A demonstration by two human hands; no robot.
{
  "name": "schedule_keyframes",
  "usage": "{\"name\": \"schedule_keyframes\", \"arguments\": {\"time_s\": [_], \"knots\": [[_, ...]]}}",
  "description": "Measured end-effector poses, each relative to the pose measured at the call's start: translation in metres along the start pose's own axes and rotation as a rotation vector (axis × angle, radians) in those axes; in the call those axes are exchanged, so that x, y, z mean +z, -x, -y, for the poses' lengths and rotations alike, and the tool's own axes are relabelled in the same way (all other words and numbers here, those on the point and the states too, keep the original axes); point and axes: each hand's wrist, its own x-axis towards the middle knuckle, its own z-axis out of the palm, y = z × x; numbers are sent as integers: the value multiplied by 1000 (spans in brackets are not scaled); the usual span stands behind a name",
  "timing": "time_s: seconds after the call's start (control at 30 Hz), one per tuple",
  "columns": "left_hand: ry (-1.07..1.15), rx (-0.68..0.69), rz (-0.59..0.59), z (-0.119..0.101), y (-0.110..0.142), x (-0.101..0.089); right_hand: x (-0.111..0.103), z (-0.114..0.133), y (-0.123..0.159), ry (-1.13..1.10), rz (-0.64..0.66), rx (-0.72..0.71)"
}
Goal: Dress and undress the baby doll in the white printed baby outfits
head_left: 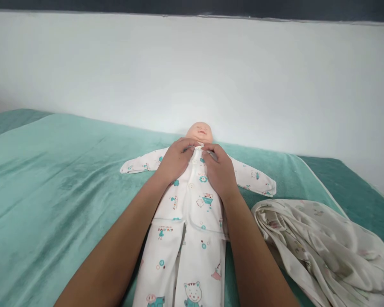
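Note:
A baby doll (200, 130) lies on its back on a teal blanket (51, 183), dressed in a white printed sleepsuit (195, 221) with its arms spread. My left hand (176, 158) and my right hand (219, 169) rest on the doll's upper chest. The fingers of both hands pinch the sleepsuit's collar edges together just below the chin, at the top of the row of snaps. My forearms run up over the suit's legs.
A crumpled white printed cloth (320, 247) lies on the blanket to the right of the doll. A white wall (192, 72) rises right behind the doll's head. Darker teal bedding (365, 196) shows at the far right.

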Motion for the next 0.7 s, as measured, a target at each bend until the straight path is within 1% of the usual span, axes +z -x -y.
{"name": "schedule_keyframes", "arguments": {"time_s": [0.17, 0.3, 0.5, 0.6, 0.7], "knots": [[31, -87, -28, 2, 1, 1, 1, 0, 0, -16, -21, -37], [58, -77, -13, 3, 2, 0, 1, -2, 0, -20, -23, -68], [52, -19, -22, 3, 3, -1, 0, -3, -1, 1, 71, -103], [56, -12, -33, 2, 3, -1, 0, -3, -2, -14, 68, -89], [51, -5, -33, 1, 4, -1, 1, -3, -1, -32, 37, -44]]}}
